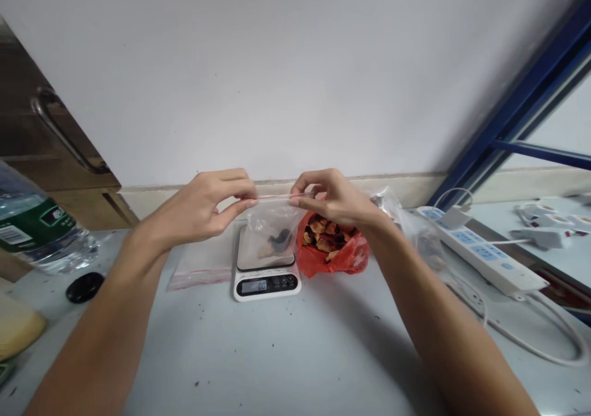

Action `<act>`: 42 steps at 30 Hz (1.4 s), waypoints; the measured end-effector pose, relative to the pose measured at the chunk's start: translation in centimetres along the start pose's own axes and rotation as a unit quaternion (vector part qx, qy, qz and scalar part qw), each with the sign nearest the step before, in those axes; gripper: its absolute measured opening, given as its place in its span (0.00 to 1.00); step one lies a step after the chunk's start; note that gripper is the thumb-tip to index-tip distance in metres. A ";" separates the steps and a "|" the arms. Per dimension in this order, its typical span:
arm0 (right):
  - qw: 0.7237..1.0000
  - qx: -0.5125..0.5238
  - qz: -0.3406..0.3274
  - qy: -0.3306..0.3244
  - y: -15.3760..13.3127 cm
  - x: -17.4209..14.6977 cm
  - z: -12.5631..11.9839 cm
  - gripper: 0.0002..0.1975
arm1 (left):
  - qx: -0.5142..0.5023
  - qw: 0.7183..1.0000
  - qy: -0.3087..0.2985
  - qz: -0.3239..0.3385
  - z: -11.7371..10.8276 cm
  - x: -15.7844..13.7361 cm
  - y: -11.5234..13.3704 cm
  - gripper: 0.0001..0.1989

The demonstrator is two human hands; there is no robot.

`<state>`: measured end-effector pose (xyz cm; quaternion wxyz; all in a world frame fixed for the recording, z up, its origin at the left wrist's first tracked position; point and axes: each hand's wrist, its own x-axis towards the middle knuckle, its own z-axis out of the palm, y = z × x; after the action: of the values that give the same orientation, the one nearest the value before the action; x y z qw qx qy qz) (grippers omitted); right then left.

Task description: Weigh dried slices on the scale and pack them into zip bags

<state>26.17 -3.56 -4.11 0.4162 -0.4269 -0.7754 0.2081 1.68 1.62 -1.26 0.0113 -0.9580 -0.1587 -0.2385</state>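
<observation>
Stretched between both hands hangs a clear zip bag (263,225), with a dark curved piece and a paler piece showing in its lower part. My left hand (217,204) pinches the bag's top left corner, and my right hand (330,194) pinches the top right. Directly behind or under the bag is a small white digital scale (268,285), its display reading about 0.0. Whether the bag touches the scale's plate I cannot tell. To the right, an open red plastic bag (332,262) holds brown dried slices (323,237). Flat zip bags (198,268) lie left of the scale.
A white power strip (484,250) with cables runs along the right, beside a crumpled clear bag (415,225). On the left are a large water bottle (41,225), a black round lid (85,287) and a yellowish container (21,327). A wall stands behind.
</observation>
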 end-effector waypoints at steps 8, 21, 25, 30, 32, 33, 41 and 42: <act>1.000 -0.014 0.022 0.007 1.2 -0.3 -1.2 0.12 | 0.009 1.000 0.001 -0.005 -0.2 -0.3 -0.6 0.12; 0.994 -0.106 0.016 0.010 -1.1 -1.4 -5.2 0.18 | 0.076 0.993 0.066 0.053 -0.7 6.0 1.8 0.13; 0.984 -0.153 0.046 -0.077 -1.5 -2.6 -6.9 0.09 | 0.049 0.990 0.078 0.110 0.9 10.3 5.7 0.14; 0.962 -0.244 0.089 0.077 0.6 -7.0 -10.2 0.08 | -0.021 0.982 0.146 0.118 3.7 11.9 7.6 0.12; 0.938 -0.296 0.074 0.167 2.1 -9.4 -11.2 0.12 | -0.046 0.984 0.112 0.129 5.0 11.6 7.1 0.11; 0.921 -0.329 0.063 0.198 3.0 -10.7 -11.5 0.17 | -0.058 0.985 0.086 0.135 5.7 11.4 6.8 0.11; 0.910 -0.352 0.216 0.025 10.4 -18.2 -9.6 0.44 | -0.072 0.990 -0.067 0.105 8.9 9.7 5.6 0.13; 0.915 -0.332 0.227 0.029 10.5 -18.4 -9.6 0.44 | -0.075 0.990 -0.068 0.100 8.8 9.5 5.6 0.14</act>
<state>44.53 -13.45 -14.43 0.2147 -0.7112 -0.6693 0.0154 15.37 0.05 -4.40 -0.0481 -0.9812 -0.0444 -0.1816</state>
